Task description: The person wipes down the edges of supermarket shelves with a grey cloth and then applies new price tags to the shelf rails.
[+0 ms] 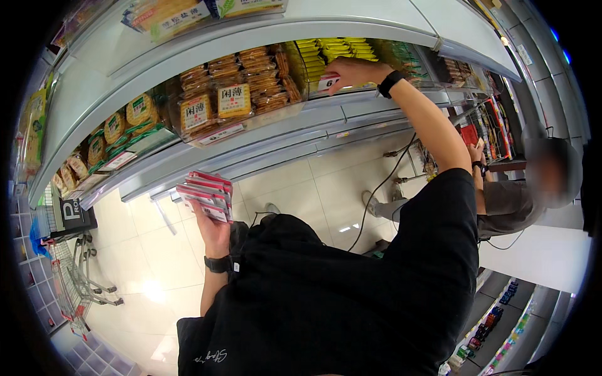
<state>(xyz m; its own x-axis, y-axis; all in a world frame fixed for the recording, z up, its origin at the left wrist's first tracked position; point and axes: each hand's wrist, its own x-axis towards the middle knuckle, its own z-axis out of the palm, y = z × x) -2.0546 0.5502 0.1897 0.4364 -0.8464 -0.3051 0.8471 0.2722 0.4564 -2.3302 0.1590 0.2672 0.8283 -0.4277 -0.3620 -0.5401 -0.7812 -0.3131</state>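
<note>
My left hand (214, 232) grips a thick stack of red-and-white price cards (207, 195), fanned a little, above the floor in front of the shelf. My right hand (352, 75) reaches into the shelf at the front of a bin of yellow-wrapped snack packs (312, 56). Its fingers and thumb are on a red-and-white price tag (325, 83) at the bin's front edge. Left of that stands a clear bin of square packaged crackers (235, 101), with a price tag (221, 134) on its front. Round packaged crackers (141, 113) lie farther left.
An upper shelf (263, 30) overhangs the bins. At right, another person (508, 202) holds something red beside a wire rack. A dark cable (376, 192) hangs between us. A shopping cart (77, 272) stands at left on the tiled floor (155, 258).
</note>
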